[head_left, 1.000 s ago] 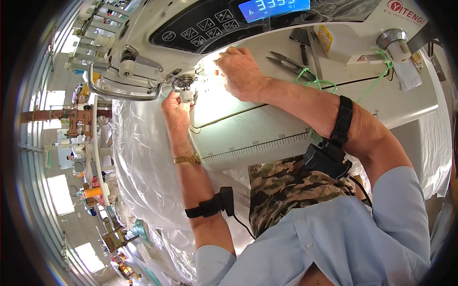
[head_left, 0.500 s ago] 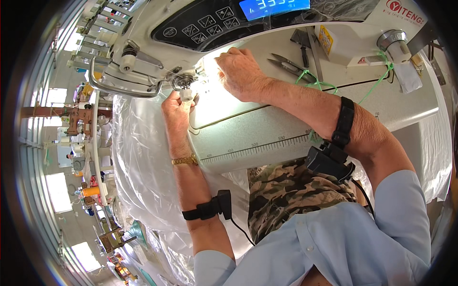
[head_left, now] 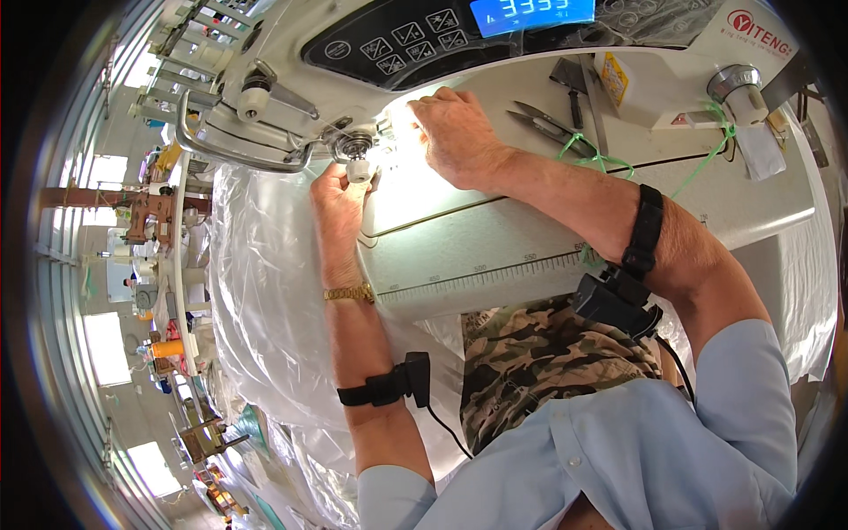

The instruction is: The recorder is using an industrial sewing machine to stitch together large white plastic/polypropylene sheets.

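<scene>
A white sewing machine (head_left: pixel 265 141) with a dark control panel stands before me, its lamp glaring over the needle area. My right hand (head_left: pixel 459 141) is at that bright spot, fingers curled and pinched together; the glare hides whatever lies between them. Just below the machine head's tension knob (head_left: pixel 357 170), my left hand (head_left: pixel 339 216) has its fingers bent inward, partly behind the knob. What they hold, if anything, cannot be made out. Both hands are over the left end of the pale machine bed (head_left: pixel 495 234), which carries a ruler scale along its front.
Snips (head_left: pixel 543 124) tied with green cord (head_left: pixel 601 159) lie on the bed behind my right forearm, near a black-handled brush (head_left: pixel 572 93). A curved metal guard (head_left: pixel 221 150) juts from the machine's left end. Clear plastic sheeting (head_left: pixel 265 283) covers the left side.
The machine sits slightly farther right in the picture, as the view has shifted. Both hands stay at the needle area with little visible change of grip.
</scene>
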